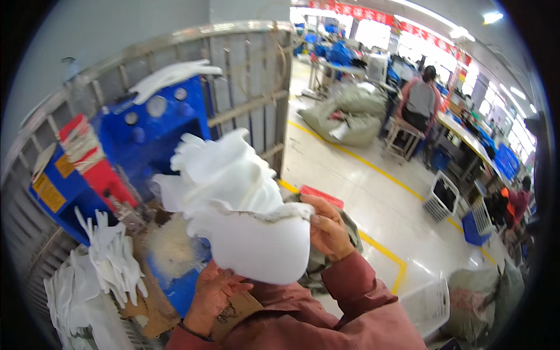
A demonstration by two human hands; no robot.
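A smooth white curved piece [262, 248], foam-like with a rough, dirt-marked upper edge, is in front of me. My right hand [332, 230] pinches it at its upper right corner, thumb in front. Just under its lower left edge is my left hand [216, 291], fingers apart and loosely bent; whether they touch the piece is hard to tell. Directly behind the piece rises a pile of similar white wavy-edged pieces [224, 169]. Its lower part is hidden by the held piece.
A blue machine [154, 128] with round gauges stands by a metal-barred panel [251, 76]; another white piece [172, 79] lies on top. White finger-shaped pieces [114, 256] hang lower left. Large sacks [350, 111], a white basket [440, 195] and a seated person [421, 99] are rightward.
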